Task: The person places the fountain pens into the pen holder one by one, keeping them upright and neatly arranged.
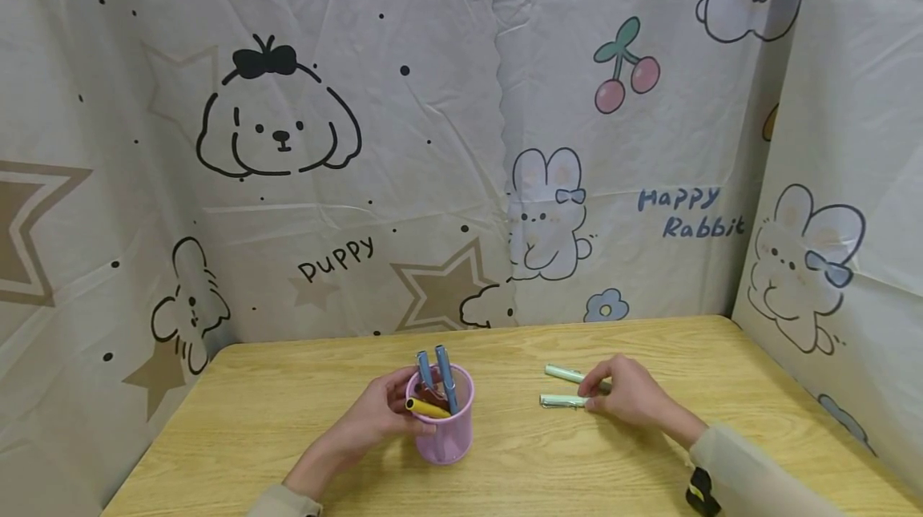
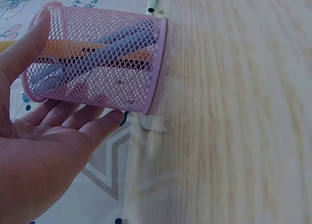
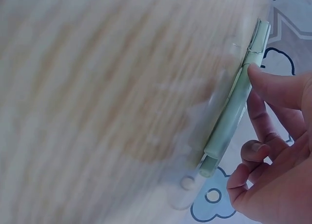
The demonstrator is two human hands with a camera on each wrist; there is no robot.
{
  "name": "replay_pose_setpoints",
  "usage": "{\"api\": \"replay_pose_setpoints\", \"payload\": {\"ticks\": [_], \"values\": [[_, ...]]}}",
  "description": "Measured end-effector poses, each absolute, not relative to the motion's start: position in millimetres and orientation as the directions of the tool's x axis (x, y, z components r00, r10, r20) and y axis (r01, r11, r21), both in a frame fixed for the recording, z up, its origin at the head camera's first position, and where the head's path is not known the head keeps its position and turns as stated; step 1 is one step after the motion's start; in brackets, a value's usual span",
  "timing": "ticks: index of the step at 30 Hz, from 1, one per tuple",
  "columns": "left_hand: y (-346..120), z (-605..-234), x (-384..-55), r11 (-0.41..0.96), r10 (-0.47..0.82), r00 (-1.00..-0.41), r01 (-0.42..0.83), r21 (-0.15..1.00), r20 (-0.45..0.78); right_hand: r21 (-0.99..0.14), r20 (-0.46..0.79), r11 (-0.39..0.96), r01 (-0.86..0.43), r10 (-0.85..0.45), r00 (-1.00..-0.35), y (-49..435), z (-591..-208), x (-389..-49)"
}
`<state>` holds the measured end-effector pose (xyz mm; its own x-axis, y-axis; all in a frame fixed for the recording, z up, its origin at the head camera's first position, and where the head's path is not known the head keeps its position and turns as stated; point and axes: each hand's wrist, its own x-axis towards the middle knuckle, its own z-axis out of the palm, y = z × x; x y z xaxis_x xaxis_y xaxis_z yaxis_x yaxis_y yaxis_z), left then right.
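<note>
A pink mesh pen cup (image 1: 445, 445) stands upright on the table, gripped by my left hand (image 1: 378, 409), thumb on the near side and fingers around the far side. Inside it lean two blue pens (image 1: 447, 381) and a yellow pen (image 1: 429, 408). Through the mesh (image 2: 117, 94) their lower parts show in the left wrist view. To the right, two light green pens lie side by side; my right hand (image 1: 630, 395) pinches the nearer green pen (image 1: 562, 401) between thumb and finger. Behind it is the farther green pen (image 1: 562, 373), partly hidden by the fingers.
The wooden table (image 1: 505, 469) has its back edge against a white printed curtain (image 1: 433, 140). Another curtain panel (image 1: 865, 140) closes off the right side. A dark band with a yellow mark (image 1: 701, 493) is on the right sleeve.
</note>
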<state>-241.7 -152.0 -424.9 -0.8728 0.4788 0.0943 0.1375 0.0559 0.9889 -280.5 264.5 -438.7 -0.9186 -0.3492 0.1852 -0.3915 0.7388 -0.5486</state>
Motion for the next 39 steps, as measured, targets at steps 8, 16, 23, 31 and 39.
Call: {"api": "replay_pose_setpoints", "payload": {"ticks": [8,16,23,31,39], "values": [[-152.1,-427.0,-243.0,0.05,0.48,-0.872,0.138,0.989,0.098,-0.562,0.181,0.713,-0.419,-0.388,-0.904,263.8,-436.9,-274.0],[-152.4,-426.7,-243.1,0.05,0.477,-0.874,0.131,0.99,0.091,-0.59,0.171,0.681,-0.434,-0.42,-0.891,265.4,-434.4,-274.5],[-153.1,-427.4,-243.5,0.041,0.483,-0.87,0.137,0.99,0.101,-0.563,0.17,0.699,-0.441,-0.424,-0.89,265.8,-435.3,-274.9],[-152.6,-426.8,-243.3,0.052,0.477,-0.874,0.133,0.99,0.092,-0.56,0.149,0.713,-0.422,-0.415,-0.898,266.2,-436.9,-275.8],[-152.9,-426.7,-243.6,0.049,0.478,-0.874,0.128,0.991,0.089,-0.561,0.137,0.718,-0.412,-0.411,-0.901,265.4,-437.7,-274.8]]}}
